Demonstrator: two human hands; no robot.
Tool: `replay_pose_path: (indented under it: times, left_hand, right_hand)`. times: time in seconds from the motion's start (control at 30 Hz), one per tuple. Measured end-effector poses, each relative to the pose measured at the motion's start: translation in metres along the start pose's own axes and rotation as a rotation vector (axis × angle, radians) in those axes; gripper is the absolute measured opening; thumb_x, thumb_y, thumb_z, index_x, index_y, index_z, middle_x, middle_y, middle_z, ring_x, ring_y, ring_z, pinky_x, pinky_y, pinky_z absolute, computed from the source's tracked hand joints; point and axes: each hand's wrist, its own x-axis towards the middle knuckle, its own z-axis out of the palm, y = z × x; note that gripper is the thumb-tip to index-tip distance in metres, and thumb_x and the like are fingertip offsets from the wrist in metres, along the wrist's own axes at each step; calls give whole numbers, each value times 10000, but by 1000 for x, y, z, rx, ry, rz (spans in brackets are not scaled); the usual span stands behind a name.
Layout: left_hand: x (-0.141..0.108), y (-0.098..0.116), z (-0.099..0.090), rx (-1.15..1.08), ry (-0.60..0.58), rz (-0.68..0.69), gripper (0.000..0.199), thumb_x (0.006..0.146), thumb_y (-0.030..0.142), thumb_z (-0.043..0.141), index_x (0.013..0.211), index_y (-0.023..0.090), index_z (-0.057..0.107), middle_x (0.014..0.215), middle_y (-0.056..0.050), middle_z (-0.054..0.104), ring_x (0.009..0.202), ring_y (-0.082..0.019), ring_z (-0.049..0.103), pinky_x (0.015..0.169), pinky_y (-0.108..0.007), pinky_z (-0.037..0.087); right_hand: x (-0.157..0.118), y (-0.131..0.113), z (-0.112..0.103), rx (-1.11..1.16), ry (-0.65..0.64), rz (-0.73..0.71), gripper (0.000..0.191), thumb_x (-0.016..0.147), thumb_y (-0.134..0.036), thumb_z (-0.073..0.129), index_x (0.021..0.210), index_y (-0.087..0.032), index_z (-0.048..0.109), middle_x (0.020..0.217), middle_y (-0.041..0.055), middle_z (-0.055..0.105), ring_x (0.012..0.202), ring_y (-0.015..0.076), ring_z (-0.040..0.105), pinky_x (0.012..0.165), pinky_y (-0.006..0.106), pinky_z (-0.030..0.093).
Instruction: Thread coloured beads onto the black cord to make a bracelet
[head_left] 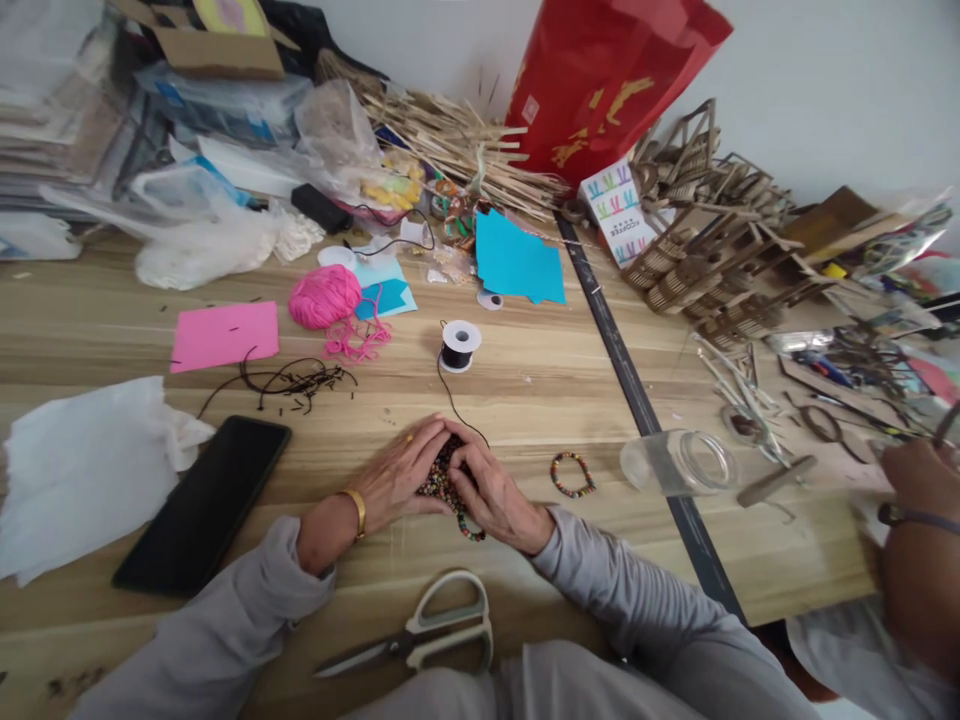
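Observation:
A pile of small multicoloured beads (441, 478) lies on the table between my hands. My left hand (401, 470) curves around its left and far side, fingers stretched out. Fingers bent together, my right hand (491, 490) is at the pile's right side. From beneath it a beaded cord (471, 532) curves toward me; the fingertips are partly hidden among the beads. Thin black cord runs from a white spool (460, 347) down to my right hand. A finished-looking bead bracelet (572, 475) lies to the right. Scissors (442, 625) rest near my lap.
On the left are a phone (206, 505), white cloth (90, 470), pink paper (225, 335), black cord scraps and pink yarn (326, 296). A glass jar (679, 462) lies on its side at right. Another person's hand (926, 485) is at far right. Craft materials and a red bag (600, 80) line the back.

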Motion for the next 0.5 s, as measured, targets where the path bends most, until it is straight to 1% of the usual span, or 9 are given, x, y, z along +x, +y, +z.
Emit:
replay_pose_path:
  times: [0.1,0.2,0.3,0.4,0.5]
  left_hand:
    - [0,-1,0,-31,-18,-16,912,736,615,619,1428,129,277,1445,-231,367,1381,-350,312,1111,-514,359]
    - [1,-1,-2,-89,-23,-25,942,728,626,617,1437,113,266,1461,-240,340,1389,-348,293,1122,-519,336]
    - [2,-2,-6,-165,0,-23,896,766,629,574,1443,130,266,1467,-217,347,1387,-326,305,1131,-509,320]
    - [2,-3,-9,-227,17,-18,789,843,600,489,1443,135,273,1468,-198,359,1383,-294,321,1136,-482,317]
    - [2,-3,-10,-236,10,-14,791,851,601,478,1448,127,266,1474,-200,354,1382,-291,323,1138,-474,310]
  right_hand:
    - [-1,1,0,26,28,4,72,962,-194,382,955,-182,453,1474,173,313,1389,205,295,1119,414,316]
    - [-1,0,-1,59,58,-1,76,962,-208,391,935,-185,459,1452,164,346,1364,200,337,1103,404,330]
    - [-2,0,-3,104,99,3,99,966,-241,405,914,-186,468,1407,157,400,1331,198,384,1085,396,342]
    - [-5,1,-4,185,153,53,142,972,-296,416,910,-187,482,1368,142,442,1306,196,419,1078,386,339]
    - [-6,2,-2,309,217,124,206,960,-375,444,881,-190,484,1336,126,472,1285,201,444,1059,371,356]
